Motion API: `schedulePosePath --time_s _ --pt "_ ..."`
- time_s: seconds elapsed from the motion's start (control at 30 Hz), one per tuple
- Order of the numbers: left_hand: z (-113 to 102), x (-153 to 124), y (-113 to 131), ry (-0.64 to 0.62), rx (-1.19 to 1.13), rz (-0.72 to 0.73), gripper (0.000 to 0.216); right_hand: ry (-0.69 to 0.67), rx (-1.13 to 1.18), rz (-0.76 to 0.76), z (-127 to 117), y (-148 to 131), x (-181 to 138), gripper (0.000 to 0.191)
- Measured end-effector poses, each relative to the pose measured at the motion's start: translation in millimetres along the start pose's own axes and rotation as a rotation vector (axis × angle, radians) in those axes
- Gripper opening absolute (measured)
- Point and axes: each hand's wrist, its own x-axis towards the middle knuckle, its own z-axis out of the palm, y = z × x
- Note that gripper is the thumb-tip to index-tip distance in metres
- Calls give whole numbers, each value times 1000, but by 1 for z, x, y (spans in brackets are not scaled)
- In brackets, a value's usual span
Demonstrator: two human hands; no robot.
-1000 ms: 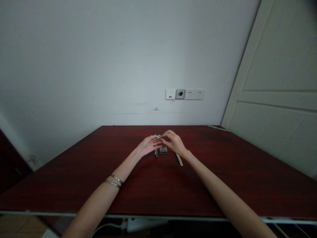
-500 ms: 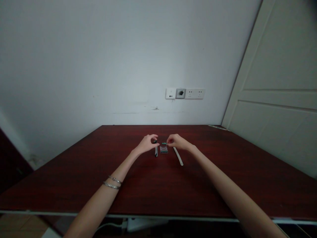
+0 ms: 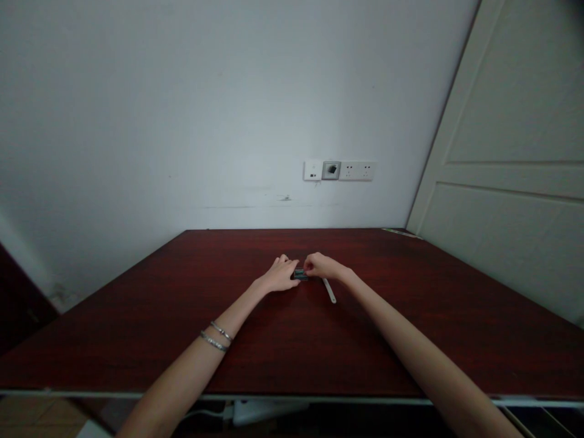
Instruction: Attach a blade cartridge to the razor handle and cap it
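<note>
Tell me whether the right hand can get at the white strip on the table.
Probably yes: the white strip lies uncovered on the table right beside the right hand, with nothing between them. That hand's fingers are at the small dark box, though.

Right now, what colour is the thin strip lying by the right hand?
The strip is white, clearest in the head view against the dark reddish table.

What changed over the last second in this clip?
Both hands dropped from a raised pinch to the small box on the table: left hand lies flat beside it, right hand has fingers on it. The green piece they held is no longer visible. The white strip stayed put.
</note>
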Motion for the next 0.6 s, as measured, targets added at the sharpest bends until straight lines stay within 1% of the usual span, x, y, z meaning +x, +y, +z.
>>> schedulePosePath --time_s 0.07,0.2,0.47,0.6 --pt "0 1 1 -11 8 4 43 0 -4 2 0 -1 0 13" --pt "1 2 1 -24 9 6 45 6 -25 6 -1 -2 -1 14" --pt "-3 1 3 -40 -12 -31 51 0 -33 -24 0 -1 0 16" --pt "-3 1 3 -43 -22 -57 50 -13 -23 -12 1 1 1 17"
